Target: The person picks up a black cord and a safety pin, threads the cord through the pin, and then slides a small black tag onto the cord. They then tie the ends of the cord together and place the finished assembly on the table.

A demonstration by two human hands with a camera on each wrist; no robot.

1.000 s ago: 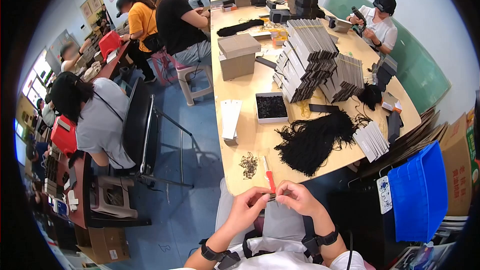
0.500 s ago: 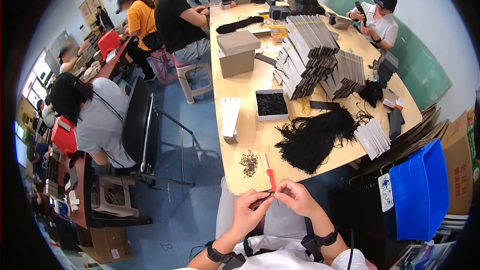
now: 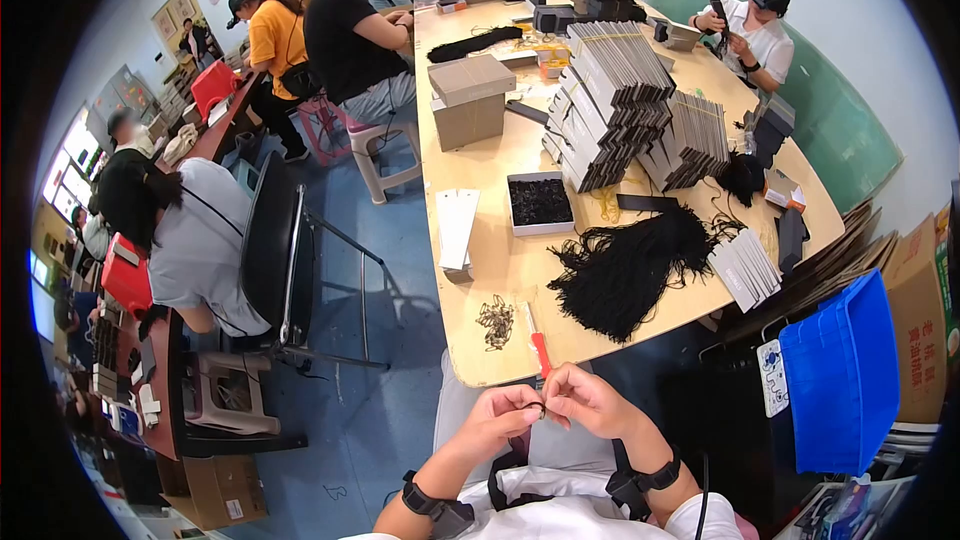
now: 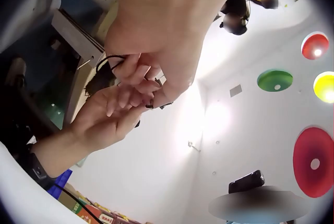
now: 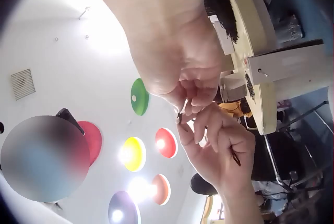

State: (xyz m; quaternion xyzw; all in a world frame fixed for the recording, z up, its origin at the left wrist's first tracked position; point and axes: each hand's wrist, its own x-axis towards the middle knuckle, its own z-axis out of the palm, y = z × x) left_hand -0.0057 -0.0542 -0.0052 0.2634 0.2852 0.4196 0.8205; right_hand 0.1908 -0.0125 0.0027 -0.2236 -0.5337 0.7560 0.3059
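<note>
Both hands meet just off the near table edge in the head view, fingertips close together. Thumb and fingers of the left hand pinch a thin black cord, which loops out beside the fingers. The right hand pinches at the same small dark piece between the fingertips; its exact kind I cannot tell. Seen from the right wrist, a bit of cord shows at the left palm. Just beyond the hands lies a red-handled tool. Left of it is a pile of small bronze-coloured metal pieces.
Black cords lie bundled on the table. Behind them are a box of small black pieces and tall stacks of grey cards. White cards stand at the left edge, a blue bin at right. Other people sit around.
The hands stay near the table edge while their fingers shift around the small piece. The dark strip seen in the left fingers half a second ago now shows as a small curve at the fingertips.
</note>
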